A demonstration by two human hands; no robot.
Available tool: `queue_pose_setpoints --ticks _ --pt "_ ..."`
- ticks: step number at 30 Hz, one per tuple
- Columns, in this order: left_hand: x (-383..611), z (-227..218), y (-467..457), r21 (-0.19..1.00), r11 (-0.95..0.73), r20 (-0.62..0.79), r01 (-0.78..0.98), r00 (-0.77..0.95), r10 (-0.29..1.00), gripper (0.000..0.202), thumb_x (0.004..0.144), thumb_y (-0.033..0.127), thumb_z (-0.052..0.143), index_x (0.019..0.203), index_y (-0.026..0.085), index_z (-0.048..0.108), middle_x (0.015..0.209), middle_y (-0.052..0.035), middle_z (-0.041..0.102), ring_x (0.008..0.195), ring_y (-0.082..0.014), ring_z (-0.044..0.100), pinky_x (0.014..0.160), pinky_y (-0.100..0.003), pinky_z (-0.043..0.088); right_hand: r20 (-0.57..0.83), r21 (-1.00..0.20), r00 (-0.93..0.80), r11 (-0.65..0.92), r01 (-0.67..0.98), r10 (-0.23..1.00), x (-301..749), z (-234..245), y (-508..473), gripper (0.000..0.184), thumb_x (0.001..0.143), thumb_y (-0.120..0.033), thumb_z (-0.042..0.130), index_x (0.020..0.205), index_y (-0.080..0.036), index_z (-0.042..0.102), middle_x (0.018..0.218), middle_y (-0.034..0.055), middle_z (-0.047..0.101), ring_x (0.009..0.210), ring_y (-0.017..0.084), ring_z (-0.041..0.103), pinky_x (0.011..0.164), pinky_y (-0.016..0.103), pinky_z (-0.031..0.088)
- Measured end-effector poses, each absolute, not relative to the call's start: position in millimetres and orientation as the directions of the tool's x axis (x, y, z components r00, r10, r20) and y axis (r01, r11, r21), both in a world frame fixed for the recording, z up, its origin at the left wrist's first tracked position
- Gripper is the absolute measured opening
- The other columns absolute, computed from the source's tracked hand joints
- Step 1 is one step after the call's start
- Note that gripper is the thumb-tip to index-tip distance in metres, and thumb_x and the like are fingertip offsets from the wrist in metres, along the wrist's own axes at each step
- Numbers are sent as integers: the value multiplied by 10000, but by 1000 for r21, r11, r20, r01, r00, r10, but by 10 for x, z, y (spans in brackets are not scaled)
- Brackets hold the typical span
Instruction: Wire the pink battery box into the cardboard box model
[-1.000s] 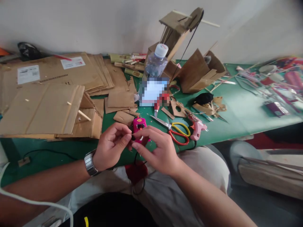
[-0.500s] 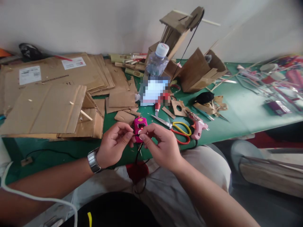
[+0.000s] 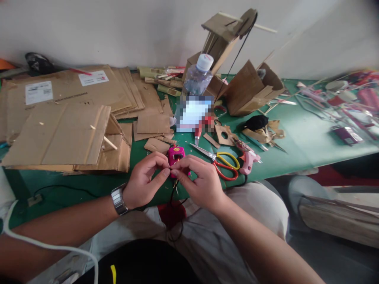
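Observation:
Both hands meet over my lap at the front edge of the green table (image 3: 299, 142). My left hand (image 3: 145, 179), with a metal watch on its wrist, pinches a thin black cord (image 3: 172, 193) between thumb and forefinger. My right hand (image 3: 198, 183) pinches the same cord, fingertip to fingertip with the left. The cord hangs down to a red bundle (image 3: 171, 213) on my lap. Just behind the fingertips a small pink device (image 3: 175, 154) lies on the table.
Scissors with yellow and red handles (image 3: 220, 161) and a pink glue gun (image 3: 247, 159) lie right of the hands. Flat cardboard sheets (image 3: 59, 130) cover the left of the table. A water bottle (image 3: 197, 79) and a cardboard model with a wheel (image 3: 233, 35) stand behind.
The two hands have drawn closer until their fingertips touch on the cord. The view has shifted slightly; nothing on the table has moved.

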State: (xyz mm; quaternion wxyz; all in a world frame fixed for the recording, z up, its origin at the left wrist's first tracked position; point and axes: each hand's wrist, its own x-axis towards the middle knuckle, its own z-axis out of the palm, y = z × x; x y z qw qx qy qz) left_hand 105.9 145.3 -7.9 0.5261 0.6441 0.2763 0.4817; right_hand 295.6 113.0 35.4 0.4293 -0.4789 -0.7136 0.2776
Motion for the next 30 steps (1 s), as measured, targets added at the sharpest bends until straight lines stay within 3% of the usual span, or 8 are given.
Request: queue_pose_setpoints --ticks 11,13,16,21,30 --pt "1055 -27 1441 946 -265 317 -184 373 872 173 1050 225 579 884 192 615 940 -48 615 890 -160 584 788 -278 495 279 -858 -161 322 400 946 2956 429 1100 63 1011 -192 652 955 -196 680 850 6 708 693 107 592 626 240 486" --pt "1059 -33 1440 944 -262 320 -198 374 871 157 1044 223 595 893 194 625 949 -47 619 897 -158 591 801 -277 502 277 -864 -168 321 387 946 2964 423 1092 33 1001 -210 676 1013 -189 698 862 9 705 681 103 591 613 238 489" --pt "1064 -40 1440 943 -260 322 -206 381 867 136 1034 223 616 904 193 639 957 -47 622 905 -156 602 824 -278 512 297 -854 -198 352 382 934 2967 408 1092 139 962 -218 745 1095 -180 738 898 22 718 703 110 620 644 248 521" --pt "1064 -24 1435 945 -267 320 -187 375 870 172 1038 243 611 876 189 631 930 -50 619 882 -159 595 810 -279 513 332 -844 -176 375 384 927 2951 412 1105 80 967 -149 698 999 -189 759 921 41 747 734 123 646 627 250 524" --pt "1063 -24 1435 953 -239 293 -185 367 883 198 1027 341 645 903 188 657 912 -66 641 865 -175 610 781 -291 534 312 -865 -161 350 358 936 2962 400 1110 85 953 -189 750 1006 -202 815 912 46 752 698 124 658 585 253 530"
